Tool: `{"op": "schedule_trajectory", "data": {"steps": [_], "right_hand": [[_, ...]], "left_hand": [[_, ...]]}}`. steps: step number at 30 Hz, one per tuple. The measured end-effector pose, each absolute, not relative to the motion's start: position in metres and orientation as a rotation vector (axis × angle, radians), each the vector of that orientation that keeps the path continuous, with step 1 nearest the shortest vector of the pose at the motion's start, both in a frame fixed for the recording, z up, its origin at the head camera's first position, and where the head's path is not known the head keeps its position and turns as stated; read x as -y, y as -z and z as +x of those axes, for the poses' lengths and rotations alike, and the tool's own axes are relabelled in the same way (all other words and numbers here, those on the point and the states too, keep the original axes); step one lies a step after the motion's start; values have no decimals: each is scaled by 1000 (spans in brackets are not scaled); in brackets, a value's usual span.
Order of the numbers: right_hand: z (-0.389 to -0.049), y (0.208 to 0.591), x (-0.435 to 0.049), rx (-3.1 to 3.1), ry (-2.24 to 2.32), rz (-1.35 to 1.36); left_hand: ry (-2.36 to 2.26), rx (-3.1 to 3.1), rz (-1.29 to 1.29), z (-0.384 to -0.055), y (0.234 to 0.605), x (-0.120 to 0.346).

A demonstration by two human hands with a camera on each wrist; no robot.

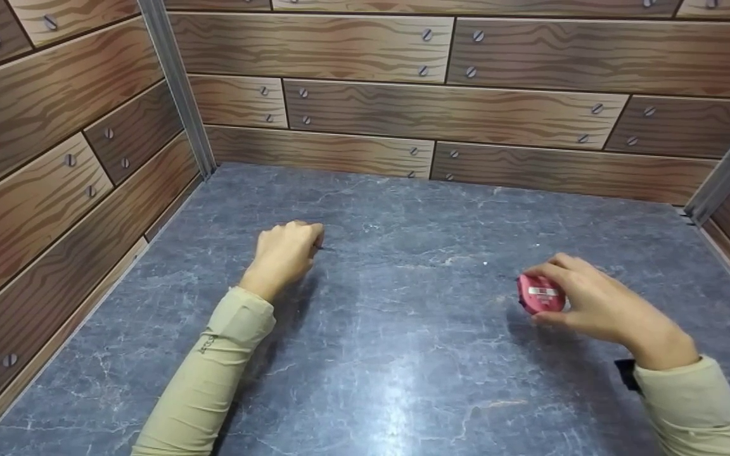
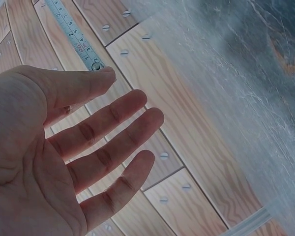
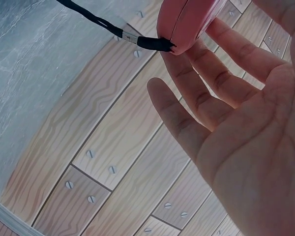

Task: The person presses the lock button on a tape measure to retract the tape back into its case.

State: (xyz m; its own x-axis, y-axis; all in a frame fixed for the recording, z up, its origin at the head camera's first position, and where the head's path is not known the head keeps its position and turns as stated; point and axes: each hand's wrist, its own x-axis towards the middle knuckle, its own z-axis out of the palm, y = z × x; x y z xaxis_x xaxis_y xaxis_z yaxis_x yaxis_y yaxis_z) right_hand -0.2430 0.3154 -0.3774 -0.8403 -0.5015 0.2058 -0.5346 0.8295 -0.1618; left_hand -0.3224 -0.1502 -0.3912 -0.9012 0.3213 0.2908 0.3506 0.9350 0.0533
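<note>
A pink tape measure is held above the tabletop by my right hand, thumb on the near side and fingers on the far side. In the right wrist view its case rests against the fingertips, and a black wrist strap hangs off it. The blade is drawn out. Its end, with a rivet, is pinched between thumb and index finger of my left hand, the other fingers loosely bent. From the head view the blade between the hands can hardly be made out.
A dark grey marbled tabletop spreads under both hands. Wood-plank patterned panels stand at the back and left, joined by a metal corner post. Another post rises at the right.
</note>
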Motion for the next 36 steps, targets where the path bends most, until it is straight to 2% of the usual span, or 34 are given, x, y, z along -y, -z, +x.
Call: {"op": "schedule_trajectory", "data": {"steps": [36], "right_hand": [[-242,379,-307,2848,-293,852]], "left_hand": [[175,2800,-567,-318,390,141]]}}
